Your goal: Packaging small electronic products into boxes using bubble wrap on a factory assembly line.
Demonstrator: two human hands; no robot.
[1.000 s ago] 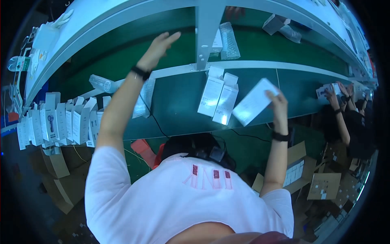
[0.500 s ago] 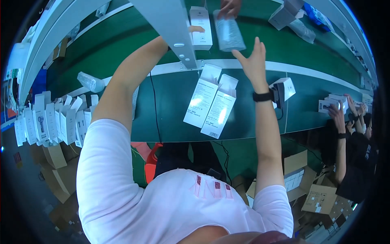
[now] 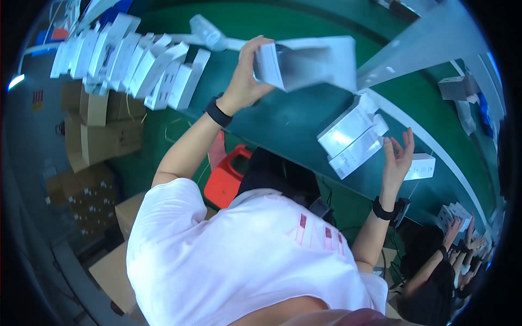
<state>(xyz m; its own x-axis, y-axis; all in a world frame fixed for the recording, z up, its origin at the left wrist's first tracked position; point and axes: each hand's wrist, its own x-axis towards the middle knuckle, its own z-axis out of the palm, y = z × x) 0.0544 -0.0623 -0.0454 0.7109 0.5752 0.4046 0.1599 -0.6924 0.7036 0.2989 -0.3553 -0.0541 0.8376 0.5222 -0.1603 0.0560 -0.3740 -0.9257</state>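
My left hand (image 3: 247, 76) is closed round one end of an open white carton (image 3: 271, 66), raised over the far side of the table. The carton is blurred and its grey inside shows. To the right, my right hand (image 3: 398, 157) is held up with fingers apart and nothing in them. Just left of it two white cartons (image 3: 348, 133) lie side by side on the table, flaps up at their far ends. A smaller white box (image 3: 421, 167) sits right beside my right hand.
Several upright white cartons (image 3: 125, 62) stand in a row at the left. A clear-wrapped item (image 3: 208, 32) lies by the white rail. A pale metal post (image 3: 421, 46) slants over the bench. A red stool (image 3: 224, 185) is below, and people work at the far right.
My view has turned left. My left hand has swung left and now holds an open white carton. My right hand has drawn back from the wrapped item and the other person's hand.
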